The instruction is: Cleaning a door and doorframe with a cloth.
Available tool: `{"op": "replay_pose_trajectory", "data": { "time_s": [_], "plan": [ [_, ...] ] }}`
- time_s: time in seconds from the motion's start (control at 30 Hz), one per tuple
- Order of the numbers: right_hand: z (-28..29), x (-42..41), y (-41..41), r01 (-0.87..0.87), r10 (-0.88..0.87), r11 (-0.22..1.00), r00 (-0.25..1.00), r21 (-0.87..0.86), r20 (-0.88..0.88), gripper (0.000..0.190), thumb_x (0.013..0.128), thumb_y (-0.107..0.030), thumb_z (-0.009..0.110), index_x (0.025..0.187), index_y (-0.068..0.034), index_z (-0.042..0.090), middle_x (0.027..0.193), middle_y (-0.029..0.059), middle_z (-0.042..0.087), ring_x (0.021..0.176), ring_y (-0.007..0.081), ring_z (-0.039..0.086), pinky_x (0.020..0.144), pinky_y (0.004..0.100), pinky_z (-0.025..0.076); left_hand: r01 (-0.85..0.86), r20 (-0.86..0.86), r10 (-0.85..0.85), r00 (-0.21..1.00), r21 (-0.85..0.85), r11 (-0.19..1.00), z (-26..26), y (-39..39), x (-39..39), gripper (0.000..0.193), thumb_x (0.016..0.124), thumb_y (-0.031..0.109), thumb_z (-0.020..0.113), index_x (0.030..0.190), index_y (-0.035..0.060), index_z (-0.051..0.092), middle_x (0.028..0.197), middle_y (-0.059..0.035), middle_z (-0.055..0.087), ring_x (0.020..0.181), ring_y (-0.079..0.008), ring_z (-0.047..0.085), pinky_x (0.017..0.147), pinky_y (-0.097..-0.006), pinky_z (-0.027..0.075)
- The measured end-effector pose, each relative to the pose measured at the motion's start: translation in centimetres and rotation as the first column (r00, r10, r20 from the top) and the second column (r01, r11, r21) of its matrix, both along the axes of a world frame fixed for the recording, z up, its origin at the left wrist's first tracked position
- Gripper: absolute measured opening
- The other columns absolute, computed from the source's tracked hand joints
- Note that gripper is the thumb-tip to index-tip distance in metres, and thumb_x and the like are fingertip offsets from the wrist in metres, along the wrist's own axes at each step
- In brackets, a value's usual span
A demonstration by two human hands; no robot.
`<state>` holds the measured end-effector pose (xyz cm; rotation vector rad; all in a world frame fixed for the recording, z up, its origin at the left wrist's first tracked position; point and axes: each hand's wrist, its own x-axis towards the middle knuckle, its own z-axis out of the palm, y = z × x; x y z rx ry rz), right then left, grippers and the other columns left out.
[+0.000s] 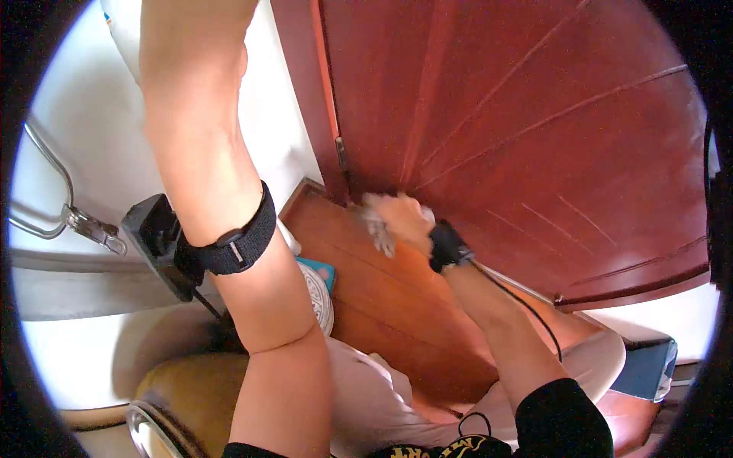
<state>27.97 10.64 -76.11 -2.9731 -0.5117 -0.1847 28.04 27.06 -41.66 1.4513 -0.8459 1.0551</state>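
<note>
My right hand point(404, 217) is low in front of me, blurred, closed around a crumpled pale cloth point(381, 232). It is near the bottom hinge side of a dark red wooden door point(515, 160), above the brown wooden floor point(389, 297); whether the cloth touches the door cannot be told. My left arm reaches up past the top edge of the picture, so my left hand is out of view. Black straps are around my right wrist and my left forearm, the left one bearing a black device point(163, 240).
A metal hook or handle point(66, 194) with a clasp is at the left, by a white wall. A round patterned object point(320, 300) and a teal item point(324, 272) lie beside my left arm. A brown cushioned seat point(189, 378) is lower left, a dark blue box point(644, 369) lower right.
</note>
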Motion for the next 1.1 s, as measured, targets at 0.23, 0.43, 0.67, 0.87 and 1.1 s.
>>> {"op": "replay_pose_trajectory", "data": {
  "time_s": [0.23,0.43,0.67,0.87,1.1],
  "plan": [
    [6.5,-7.5,-5.7,0.532,0.335,0.154,0.765,0.833,-0.55,0.031,0.076,-0.007,0.057,0.106,0.001,0.059,0.099,0.0105,0.064,0.089,0.0205,0.062,0.079,0.0312,0.05,0.028,-0.016,-0.027,1.0,0.056,0.998,0.2,-2.6,0.6,0.018,0.083,0.014,0.051,0.076,-0.0004,0.059,0.07,-0.0058,0.057,0.062,-0.0113,0.052,0.063,-0.0239,0.042],
    [5.0,-11.1,-9.3,0.655,0.378,-0.26,0.745,0.71,-0.549,0.031,0.076,-0.014,0.063,0.103,0.002,0.06,0.093,0.0096,0.066,0.078,0.0171,0.064,0.073,0.0297,0.052,0.048,-0.036,-0.038,0.999,0.335,0.941,-1.6,-5.6,-1.8,0.019,0.087,0.014,0.051,0.077,0.0002,0.059,0.068,-0.0058,0.056,0.062,-0.0116,0.052,0.059,-0.0241,0.043],
    [7.1,-11.8,-9.2,0.605,0.301,-0.252,0.791,0.755,-0.533,0.041,0.076,-0.012,0.062,0.113,0.002,0.053,0.098,0.0093,0.063,0.083,0.0174,0.062,0.076,0.0306,0.052,0.133,-0.211,0.042,0.977,0.747,0.651,-6.4,-5.0,-0.3,0.011,0.087,0.015,0.054,0.085,0.0053,0.057,0.065,0.0012,0.053,0.06,-0.007,0.049,0.054,-0.0265,0.043],
    [7.3,-13.3,-7.7,0.524,0.247,-0.092,0.836,0.847,-0.49,0.041,0.081,-0.024,0.063,0.112,0.002,0.054,0.099,0.0085,0.061,0.085,0.0168,0.06,0.076,0.03,0.05,0.809,-0.956,-0.17,0.238,0.098,0.579,-22.1,-3.3,-5.2,0.054,0.09,0.037,0.056,0.122,-0.0048,0.043,0.11,-0.0113,0.058,0.1,-0.0164,0.055,0.086,-0.0307,0.044],
    [4.1,-15.5,-5.8,0.224,0.093,0.672,0.92,0.705,-0.381,0.041,0.085,-0.034,0.061,0.104,0.001,0.057,0.093,0.0138,0.061,0.088,0.0286,0.056,0.078,0.0395,0.045,0.406,-0.728,-0.597,-0.336,-0.684,0.606,-35.4,-6.5,-10.9,0.048,0.085,0.037,0.061,0.121,0.007,0.053,0.11,-0.0031,0.06,0.098,-0.0186,0.057,0.083,-0.0334,0.046]
  ]
}}
